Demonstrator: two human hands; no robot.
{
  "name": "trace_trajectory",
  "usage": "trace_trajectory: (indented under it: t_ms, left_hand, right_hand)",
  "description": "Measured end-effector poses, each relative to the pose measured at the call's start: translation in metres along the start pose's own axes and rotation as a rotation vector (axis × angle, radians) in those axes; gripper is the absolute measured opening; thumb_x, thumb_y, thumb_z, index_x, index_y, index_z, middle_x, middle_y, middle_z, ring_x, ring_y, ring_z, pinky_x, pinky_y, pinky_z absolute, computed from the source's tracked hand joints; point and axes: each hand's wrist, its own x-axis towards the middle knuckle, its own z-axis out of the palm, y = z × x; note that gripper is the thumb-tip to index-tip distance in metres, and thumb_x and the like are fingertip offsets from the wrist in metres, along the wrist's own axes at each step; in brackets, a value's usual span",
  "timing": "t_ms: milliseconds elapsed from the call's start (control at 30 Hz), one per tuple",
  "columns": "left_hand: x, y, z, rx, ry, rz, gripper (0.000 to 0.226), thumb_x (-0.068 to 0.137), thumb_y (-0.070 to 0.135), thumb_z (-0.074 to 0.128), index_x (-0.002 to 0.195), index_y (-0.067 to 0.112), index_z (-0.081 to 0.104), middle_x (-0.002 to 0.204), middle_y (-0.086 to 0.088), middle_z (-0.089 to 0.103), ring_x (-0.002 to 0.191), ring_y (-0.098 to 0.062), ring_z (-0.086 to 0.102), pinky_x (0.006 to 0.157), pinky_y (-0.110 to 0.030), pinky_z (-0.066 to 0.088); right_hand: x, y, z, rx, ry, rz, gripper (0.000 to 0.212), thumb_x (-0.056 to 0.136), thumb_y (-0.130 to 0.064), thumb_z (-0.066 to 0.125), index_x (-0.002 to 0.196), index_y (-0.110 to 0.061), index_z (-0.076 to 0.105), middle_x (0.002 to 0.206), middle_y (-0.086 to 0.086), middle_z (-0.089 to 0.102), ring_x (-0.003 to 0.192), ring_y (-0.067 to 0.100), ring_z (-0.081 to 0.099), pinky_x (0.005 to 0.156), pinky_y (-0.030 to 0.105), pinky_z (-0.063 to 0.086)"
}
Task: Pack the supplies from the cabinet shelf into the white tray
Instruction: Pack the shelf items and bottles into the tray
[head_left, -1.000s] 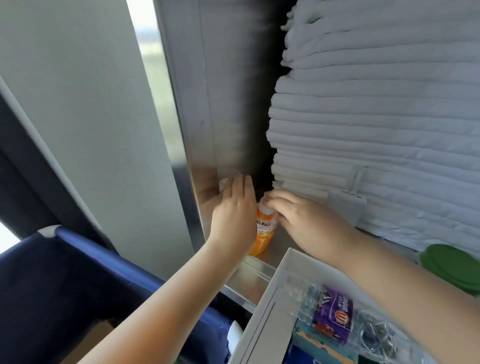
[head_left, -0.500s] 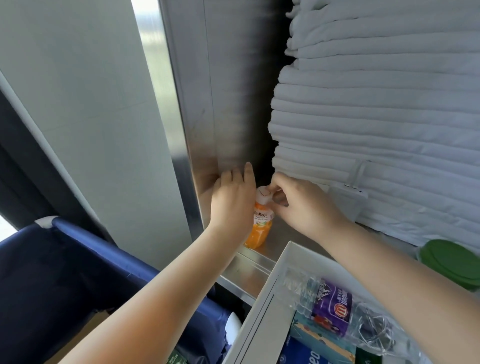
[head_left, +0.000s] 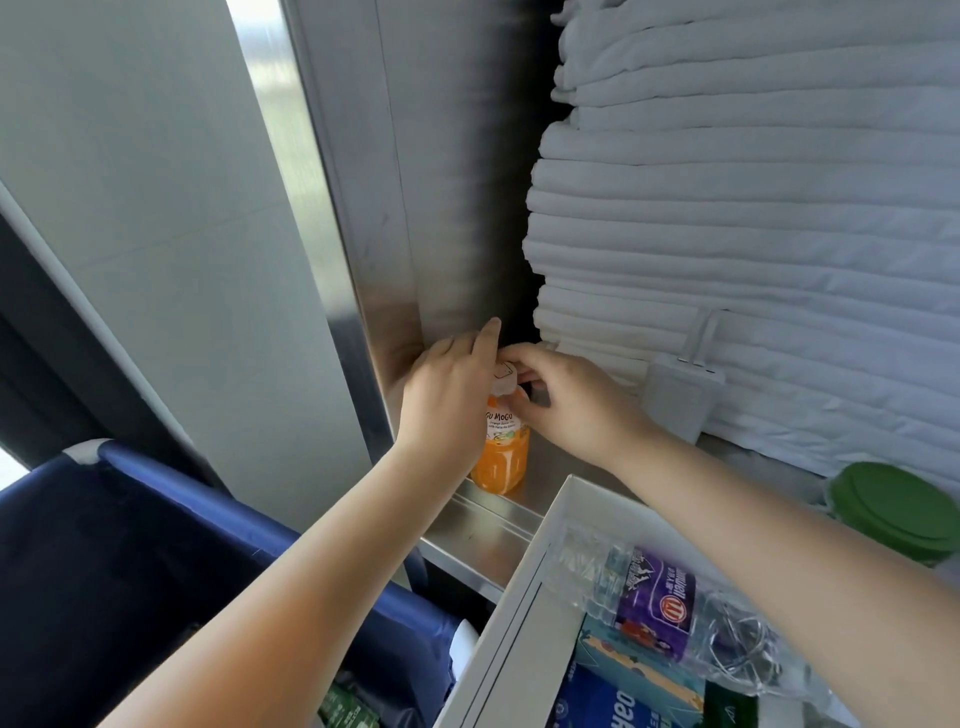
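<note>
one orange bottle stands upright on the steel cabinet shelf, near its front lip and close to the left wall. the part of its label that shows reads "gu mogu"; the smaller print below is too fine to read. two hands meet at its white cap. the right hand comes in from four o'clock and its fingers pinch the cap. the left hand comes in from seven o'clock and lies against the bottle's left side, forefinger straight and pointing to twelve; whether its hidden fingers wrap the bottle i cannot tell. at five o'clock of the bottle lies one white tray. it holds one clear water bottle on its side, its purple label not legible, one teal box and one blue pack. at two o'clock rises one stack of folded white towels, with one small white box just in front. one green lid sits at three o'clock.
</note>
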Motion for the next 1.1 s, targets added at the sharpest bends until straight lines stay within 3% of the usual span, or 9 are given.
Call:
trace_trajectory:
  t_ms: [133,300,433,567,700,800,1000,1100]
  left_hand:
    - [0.008,-0.001,0.001,0.052,-0.030,0.013,0.074,0.078,0.005,0.066,0.142,0.014,0.031,0.129,-0.006,0.054,0.117,-0.026,0.042,0.084,-0.030,0.044]
    - [0.021,0.001,-0.001,0.199,-0.103,0.070,0.042,0.086,0.008,0.057,0.125,0.017,0.046,0.113,-0.004,0.060,0.108,-0.025,0.044,0.077,-0.024,0.035]
    - [0.025,0.001,-0.007,0.026,-0.136,-0.050,0.054,0.079,-0.008,0.058,0.127,0.015,0.046,0.113,-0.013,0.053,0.110,-0.025,0.045,0.068,-0.025,0.040]
    - [0.028,0.002,-0.012,0.001,-0.149,-0.055,0.055,0.081,-0.006,0.058,0.130,0.015,0.045,0.115,-0.013,0.054,0.110,-0.025,0.047,0.076,-0.028,0.045]
    - [0.030,0.000,-0.008,-0.004,-0.154,-0.021,0.033,0.093,0.011,0.051,0.125,0.012,0.050,0.117,-0.009,0.057,0.108,-0.024,0.051,0.083,-0.031,0.044]
    - [0.028,0.001,-0.005,-0.016,-0.140,0.037,0.030,0.098,0.021,0.042,0.126,0.012,0.050,0.116,-0.008,0.059,0.105,-0.024,0.053,0.082,-0.031,0.042]
    - [0.018,0.004,0.004,-0.143,-0.083,0.113,0.042,0.097,0.016,0.045,0.138,0.016,0.042,0.131,-0.003,0.050,0.118,-0.022,0.043,0.089,-0.027,0.038]
    - [0.015,0.003,0.004,-0.237,-0.092,0.083,0.043,0.095,0.013,0.047,0.137,0.020,0.044,0.128,-0.004,0.050,0.118,-0.021,0.042,0.084,-0.022,0.035]
  right_hand:
    - [0.000,0.001,-0.001,-0.039,0.002,0.003,0.032,0.089,-0.031,0.058,0.121,-0.027,0.053,0.111,-0.009,0.066,0.099,0.008,0.064,0.078,0.024,0.055]
    - [-0.009,0.006,-0.006,-0.143,0.027,-0.016,0.035,0.092,-0.030,0.056,0.125,-0.021,0.050,0.118,-0.002,0.064,0.103,0.016,0.064,0.076,0.020,0.052]
    - [-0.016,0.014,-0.017,-0.147,0.077,0.028,0.036,0.091,-0.023,0.057,0.125,-0.016,0.051,0.122,0.003,0.061,0.109,0.019,0.060,0.080,0.019,0.047]
    - [-0.019,0.018,-0.027,-0.264,0.046,0.030,0.039,0.092,-0.021,0.055,0.130,-0.015,0.049,0.127,0.006,0.059,0.111,0.023,0.059,0.081,0.020,0.044]
    - [-0.018,0.022,-0.036,-0.334,0.035,0.081,0.037,0.093,-0.022,0.055,0.129,-0.016,0.047,0.128,0.006,0.058,0.111,0.023,0.059,0.076,0.019,0.043]
    - [-0.020,0.017,-0.034,-0.369,0.034,0.064,0.040,0.090,-0.028,0.060,0.126,-0.016,0.048,0.125,0.006,0.060,0.106,0.024,0.061,0.074,0.021,0.046]
    - [-0.023,0.014,-0.034,-0.383,0.061,0.054,0.035,0.089,-0.026,0.062,0.117,-0.010,0.051,0.124,0.007,0.059,0.105,0.024,0.061,0.074,0.022,0.046]
    - [-0.026,0.013,-0.039,-0.326,0.032,0.071,0.038,0.089,-0.023,0.061,0.124,-0.013,0.049,0.129,0.006,0.056,0.112,0.023,0.058,0.077,0.020,0.045]
